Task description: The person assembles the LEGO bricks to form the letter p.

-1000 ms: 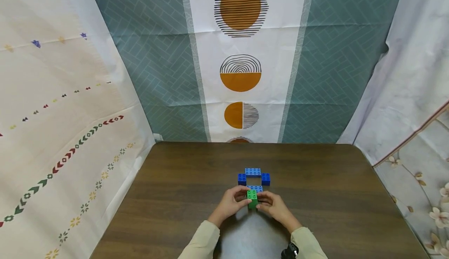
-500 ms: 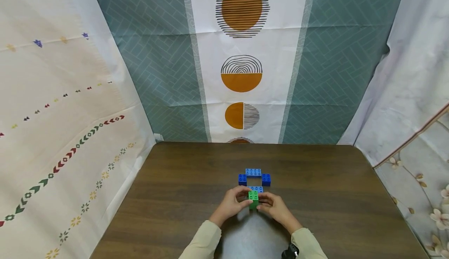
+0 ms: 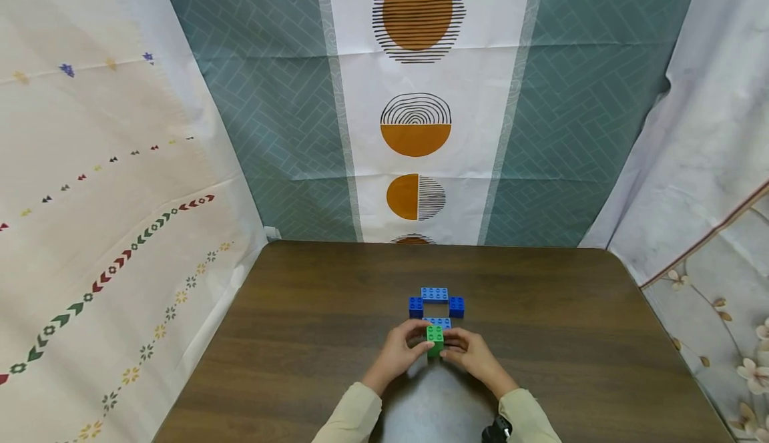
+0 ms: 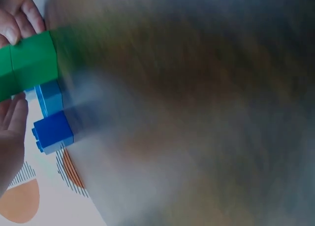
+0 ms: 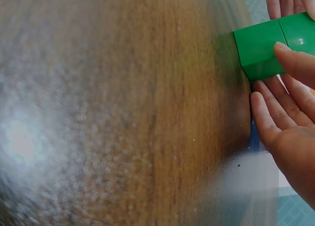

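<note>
Two green toy building bricks [image 3: 435,341], one stacked on the other, stand upright between both hands at the near side of the blue bricks. My left hand [image 3: 399,352] pinches the stack from the left, thumb in front and fingers behind. From the right, my right hand [image 3: 474,359] holds it; in the right wrist view its thumb [image 5: 294,63] rests on the green side near the seam. The left wrist view shows the left hand [image 4: 12,132] at the stack too. A light blue brick [image 3: 438,323] lies just behind the green ones, partly covered by them.
Behind are a second light blue brick [image 3: 434,294], a dark blue brick [image 3: 416,307] on the left and another dark blue brick [image 3: 456,307] on the right, laid out as a ring. All stand on the brown wooden table [image 3: 312,309], before a patterned cloth [image 3: 414,163].
Both hands keep hold of the green stack almost in place. The whole head view has shifted very slightly.
</note>
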The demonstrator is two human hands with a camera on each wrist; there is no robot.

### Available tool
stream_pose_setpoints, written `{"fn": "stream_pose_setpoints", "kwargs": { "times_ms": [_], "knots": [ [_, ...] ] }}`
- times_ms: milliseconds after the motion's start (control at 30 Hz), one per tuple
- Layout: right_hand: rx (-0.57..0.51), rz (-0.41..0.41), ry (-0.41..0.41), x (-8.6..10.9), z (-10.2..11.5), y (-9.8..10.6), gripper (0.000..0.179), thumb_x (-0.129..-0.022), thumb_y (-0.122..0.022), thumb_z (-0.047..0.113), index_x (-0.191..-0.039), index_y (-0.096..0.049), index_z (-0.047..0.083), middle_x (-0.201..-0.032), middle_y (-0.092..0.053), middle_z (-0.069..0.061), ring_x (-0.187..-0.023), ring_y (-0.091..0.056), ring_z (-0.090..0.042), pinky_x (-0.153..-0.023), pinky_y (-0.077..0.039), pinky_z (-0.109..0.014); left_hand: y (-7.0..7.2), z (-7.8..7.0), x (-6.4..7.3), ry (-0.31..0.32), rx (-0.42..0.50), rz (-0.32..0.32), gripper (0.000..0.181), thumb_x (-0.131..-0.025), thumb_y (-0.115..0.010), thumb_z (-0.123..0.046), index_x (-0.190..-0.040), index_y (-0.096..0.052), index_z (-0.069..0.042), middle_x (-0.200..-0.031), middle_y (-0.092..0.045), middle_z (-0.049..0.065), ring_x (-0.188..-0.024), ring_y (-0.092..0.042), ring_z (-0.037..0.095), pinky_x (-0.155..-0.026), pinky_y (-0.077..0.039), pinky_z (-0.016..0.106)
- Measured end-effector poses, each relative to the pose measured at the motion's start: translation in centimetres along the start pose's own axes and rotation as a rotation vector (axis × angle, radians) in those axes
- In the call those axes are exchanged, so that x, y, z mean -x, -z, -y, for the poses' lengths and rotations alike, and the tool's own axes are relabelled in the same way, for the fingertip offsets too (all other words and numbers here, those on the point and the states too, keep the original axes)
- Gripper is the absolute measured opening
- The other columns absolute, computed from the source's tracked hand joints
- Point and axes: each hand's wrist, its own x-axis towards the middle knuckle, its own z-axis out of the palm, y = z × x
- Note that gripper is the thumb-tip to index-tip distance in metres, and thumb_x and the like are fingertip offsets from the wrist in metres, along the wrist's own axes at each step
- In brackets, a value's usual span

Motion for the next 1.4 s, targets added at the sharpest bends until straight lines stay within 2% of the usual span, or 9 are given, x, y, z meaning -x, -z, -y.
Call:
{"fn": "stream_pose_setpoints", "kwargs": {
  "times_ms": [167,267,667,867,1000,1133,1200,1333,1400],
  "knots": [
    [0.004,0.009,-0.008,-0.7,-2.4,0.2,0.037,-0.086,-0.067,-0.009,-0.12,-0.053,-0.017,-0.112,-0.061,-0.027,-0.106,-0.059,-0.043,-0.086,-0.054,-0.035,-0.3,-0.4,0.2,0.105,0.13,-0.046,0.032,-0.087,-0.071,-0.001,-0.117,-0.063,0.003,-0.114,-0.064,0.017,-0.109,-0.061,0.032,-0.092,-0.051,0.038],
    [0.001,0.013,-0.002,-0.8,-2.8,0.2,0.038,-0.086,-0.068,-0.007,-0.12,-0.053,-0.016,-0.113,-0.061,-0.027,-0.107,-0.059,-0.043,-0.086,-0.054,-0.034,-0.4,-0.6,0.1,0.144,0.158,-0.064,0.03,-0.087,-0.072,-0.002,-0.116,-0.064,0.002,-0.113,-0.064,0.017,-0.108,-0.061,0.031,-0.092,-0.051,0.037],
    [-0.034,0.001,-0.009,-0.8,-2.7,0.4,0.04,-0.087,-0.069,-0.003,-0.122,-0.054,-0.015,-0.114,-0.061,-0.026,-0.107,-0.06,-0.041,-0.085,-0.055,-0.031,-0.4,-1.1,-0.3,0.15,0.104,-0.052,0.029,-0.085,-0.074,-0.003,-0.113,-0.066,0.003,-0.107,-0.066,0.012,-0.101,-0.064,0.027,-0.088,-0.054,0.032],
    [-0.008,0.008,-0.02,-0.6,-2.5,0.4,0.043,-0.087,-0.07,0.0,-0.125,-0.053,-0.014,-0.117,-0.06,-0.026,-0.109,-0.058,-0.041,-0.087,-0.054,-0.035,-0.6,-1.1,0.0,0.136,0.132,-0.055,0.032,-0.088,-0.07,0.0,-0.117,-0.061,0.008,-0.111,-0.064,0.019,-0.106,-0.062,0.034,-0.091,-0.052,0.041],
    [0.036,0.004,-0.013,-0.3,-2.2,0.7,0.044,-0.087,-0.07,0.002,-0.126,-0.054,-0.011,-0.118,-0.06,-0.025,-0.11,-0.058,-0.041,-0.089,-0.053,-0.037,-0.4,-2.6,0.4,0.136,0.16,-0.054,0.032,-0.089,-0.068,0.002,-0.117,-0.059,0.012,-0.113,-0.062,0.025,-0.107,-0.059,0.04,-0.093,-0.048,0.051],
    [0.091,-0.08,0.033,-0.4,-2.0,1.1,0.038,-0.085,-0.071,-0.003,-0.122,-0.059,-0.009,-0.114,-0.063,-0.025,-0.105,-0.061,-0.039,-0.087,-0.054,-0.037,-0.2,-3.5,0.5,0.135,0.186,-0.058,0.032,-0.088,-0.068,0.003,-0.117,-0.059,0.013,-0.112,-0.061,0.026,-0.107,-0.059,0.042,-0.094,-0.047,0.053],
    [0.098,-0.144,0.046,-0.5,-2.0,1.2,0.036,-0.084,-0.07,-0.006,-0.119,-0.061,-0.008,-0.112,-0.064,-0.024,-0.103,-0.062,-0.038,-0.086,-0.054,-0.037,-0.2,-3.1,0.5,0.14,0.193,-0.059,0.033,-0.087,-0.069,0.004,-0.117,-0.059,0.012,-0.112,-0.062,0.025,-0.106,-0.059,0.04,-0.094,-0.047,0.052],
    [0.084,-0.239,0.047,-0.3,0.4,1.3,0.035,-0.084,-0.067,-0.013,-0.118,-0.061,-0.011,-0.113,-0.062,-0.028,-0.106,-0.059,-0.043,-0.089,-0.052,-0.043,-0.5,-1.2,0.2,0.157,0.187,-0.05,0.038,-0.084,-0.073,0.002,-0.12,-0.061,0.007,-0.114,-0.063,0.019,-0.107,-0.061,0.034,-0.093,-0.05,0.045],
    [0.085,-0.262,0.051,-0.2,1.3,1.2,0.035,-0.084,-0.066,-0.015,-0.118,-0.06,-0.012,-0.114,-0.061,-0.03,-0.107,-0.058,-0.046,-0.091,-0.05,-0.048,-0.5,-1.0,0.1,0.155,0.171,-0.04,0.04,-0.083,-0.073,0.005,-0.12,-0.06,0.008,-0.114,-0.063,0.02,-0.107,-0.06,0.035,-0.093,-0.049,0.047]
  ]
}}
